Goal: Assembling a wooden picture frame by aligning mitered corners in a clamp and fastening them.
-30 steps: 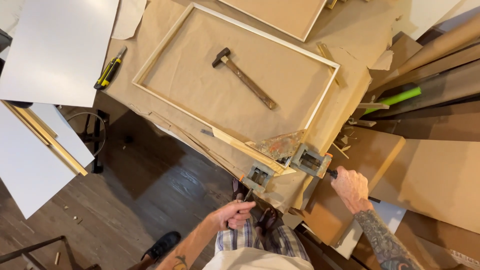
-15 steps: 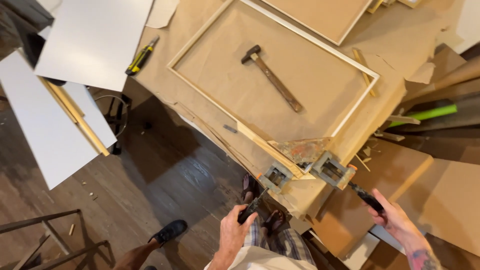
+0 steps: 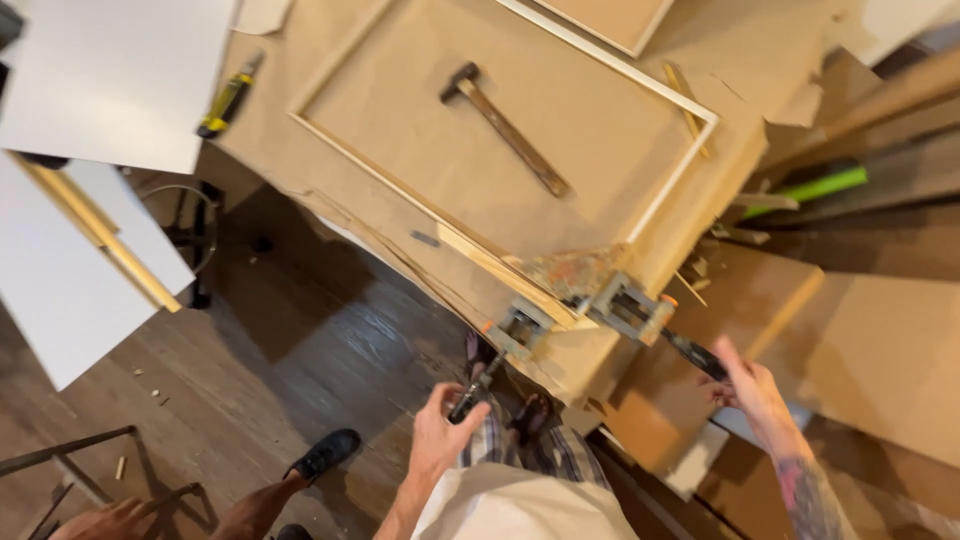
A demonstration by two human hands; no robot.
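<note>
The corner clamp (image 3: pixel 585 300) sits on the near corner of the wooden frame (image 3: pixel 672 180), at the edge of the bench (image 3: pixel 300 130). Two screw handles stick out from the clamp – one toward each hand. The left hand (image 3: pixel 445 430) has its grip closed round the left handle (image 3: pixel 470 395), just below the clamp. The right hand (image 3: pixel 755 385) is at the tip of the right handle (image 3: pixel 695 355), to the clamp's right – fingers loosely curled against it; whether they fully close on it I cannot tell. A hammer (image 3: pixel 505 125) lies inside the frame, well above the clamp. A yellow screwdriver (image 3: pixel 228 98) lies far to the clamp's upper left, by a white board (image 3: pixel 110 80)
</note>
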